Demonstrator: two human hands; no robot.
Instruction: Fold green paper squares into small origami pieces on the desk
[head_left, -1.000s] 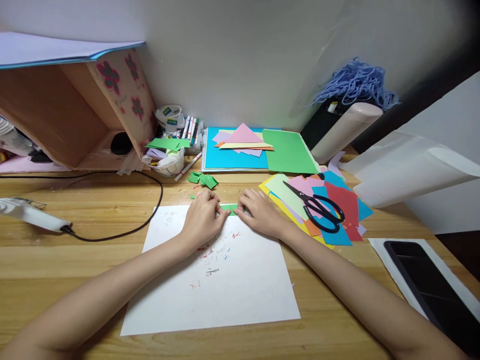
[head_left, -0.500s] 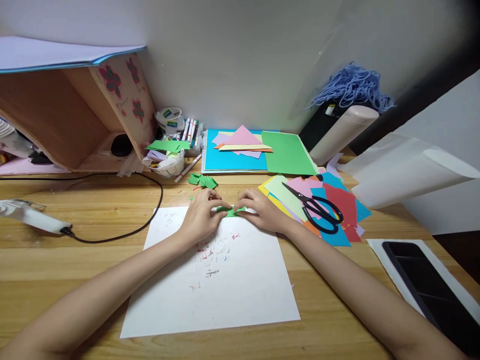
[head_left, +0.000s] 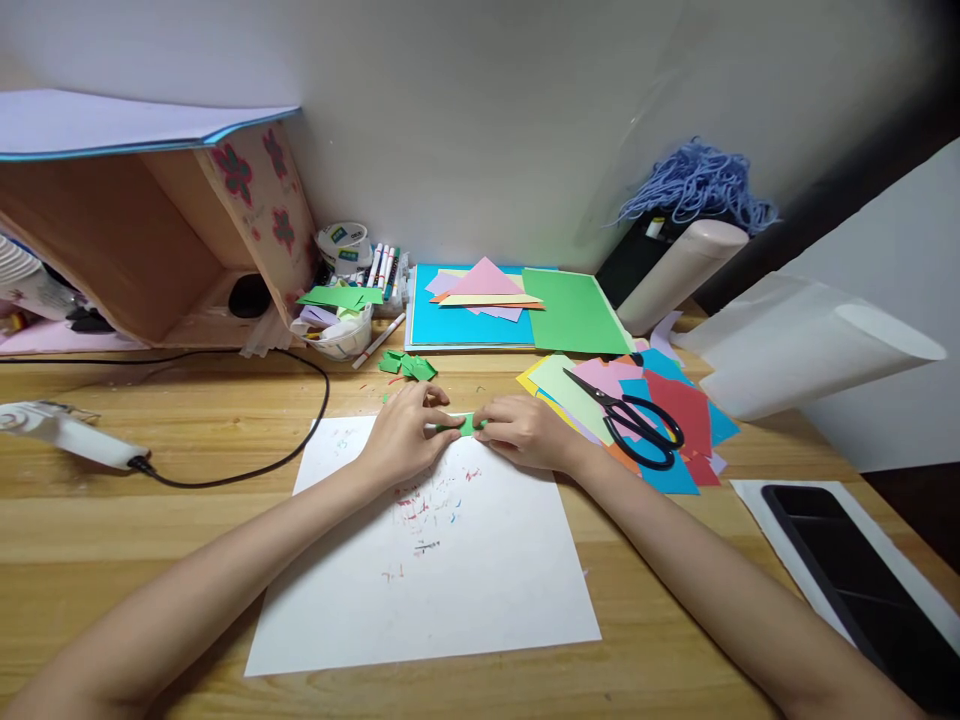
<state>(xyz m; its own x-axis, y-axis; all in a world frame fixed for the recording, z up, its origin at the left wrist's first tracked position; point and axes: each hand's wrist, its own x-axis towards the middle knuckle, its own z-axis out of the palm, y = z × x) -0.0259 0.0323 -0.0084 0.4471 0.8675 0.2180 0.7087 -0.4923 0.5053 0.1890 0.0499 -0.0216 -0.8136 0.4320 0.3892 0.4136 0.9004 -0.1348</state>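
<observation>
A small piece of green paper (head_left: 468,425) is pinched between my two hands at the far edge of a white sheet (head_left: 480,590). My left hand (head_left: 409,432) grips its left end with thumb and fingers. On the other end, my right hand (head_left: 525,430) has its fingers closed. Parts of the paper are hidden under my fingertips. The white sheet carries red, blue and dark marks. Just beyond my left hand lies a little heap of cut green paper pieces (head_left: 409,365).
Black-handled scissors (head_left: 630,420) rest on coloured paper scraps at right. Behind are a coloured paper stack (head_left: 577,310), a tub of scraps (head_left: 341,335) and markers (head_left: 384,268). A glue gun (head_left: 71,435) with its cord lies left; a phone (head_left: 847,570) lies right.
My fingers have shifted on the green paper, which now looks flatter, with the right-hand fingers more closed over its end. The whole view has tilted slightly.
</observation>
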